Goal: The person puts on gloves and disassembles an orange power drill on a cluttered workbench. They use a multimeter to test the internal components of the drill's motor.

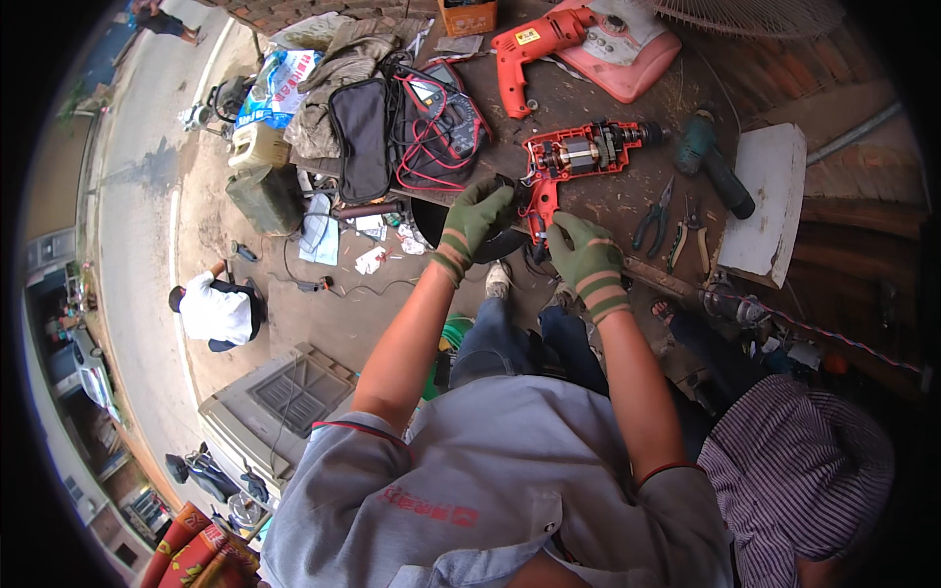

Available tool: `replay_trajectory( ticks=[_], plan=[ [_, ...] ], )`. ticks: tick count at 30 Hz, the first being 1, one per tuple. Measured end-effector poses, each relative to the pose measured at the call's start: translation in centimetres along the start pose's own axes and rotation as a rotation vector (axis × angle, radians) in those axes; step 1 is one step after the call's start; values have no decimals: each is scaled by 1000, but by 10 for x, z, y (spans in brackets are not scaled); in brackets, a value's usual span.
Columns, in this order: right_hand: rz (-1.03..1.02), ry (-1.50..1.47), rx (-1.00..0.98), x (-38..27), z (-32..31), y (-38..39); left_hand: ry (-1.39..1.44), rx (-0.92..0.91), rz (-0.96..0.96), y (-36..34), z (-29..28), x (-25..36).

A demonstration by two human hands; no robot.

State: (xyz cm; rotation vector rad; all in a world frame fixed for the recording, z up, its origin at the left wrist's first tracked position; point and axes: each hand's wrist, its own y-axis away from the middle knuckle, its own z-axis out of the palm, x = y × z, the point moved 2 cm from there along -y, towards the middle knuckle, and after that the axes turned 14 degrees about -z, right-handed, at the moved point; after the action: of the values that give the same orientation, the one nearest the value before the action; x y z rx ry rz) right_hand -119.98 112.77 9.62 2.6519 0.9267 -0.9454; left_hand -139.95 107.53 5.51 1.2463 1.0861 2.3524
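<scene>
An opened red power drill (580, 155) lies on the workbench with its casing half off, so the motor and wiring show. Its handle (542, 201) points toward me. Green gloves with striped cuffs cover both hands. My left hand (477, 218) is closed just left of the handle, its fingertips pinched by a small dark part and wires; what they hold is too small to tell. At the lower right of the handle is my right hand (586, 257), fingers bent together against the handle's end and the dark cord there; the exact grip is hidden.
Pliers (653, 220), a second pair, a green drill (714, 162) and a white board (765, 201) lie right. Beyond stands another red drill (529, 54). A multimeter (446, 118) with red leads lies left. A person in a striped shirt (794, 470) is close at right.
</scene>
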Motion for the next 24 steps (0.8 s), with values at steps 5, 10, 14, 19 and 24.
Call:
replay_trajectory(
  ticks=[5, 10, 14, 19, 24],
  plan=[
    [-36, -111, 126, 12, -2, 33, -148, 103, -49, 38, -10, 36],
    [-53, -146, 185, 6, -8, 64, -539, 506, 671, -23, -78, 145],
    [-23, -121, 165, 6, -5, 87, -1091, 611, 829, -115, -114, 222],
    [41, -178, 181, 10, 1, 115, -1927, 403, 365, -199, -146, 279],
    [139, -197, 266, 11, -6, 138, -1990, 406, 390, -227, -160, 274]
  ],
)
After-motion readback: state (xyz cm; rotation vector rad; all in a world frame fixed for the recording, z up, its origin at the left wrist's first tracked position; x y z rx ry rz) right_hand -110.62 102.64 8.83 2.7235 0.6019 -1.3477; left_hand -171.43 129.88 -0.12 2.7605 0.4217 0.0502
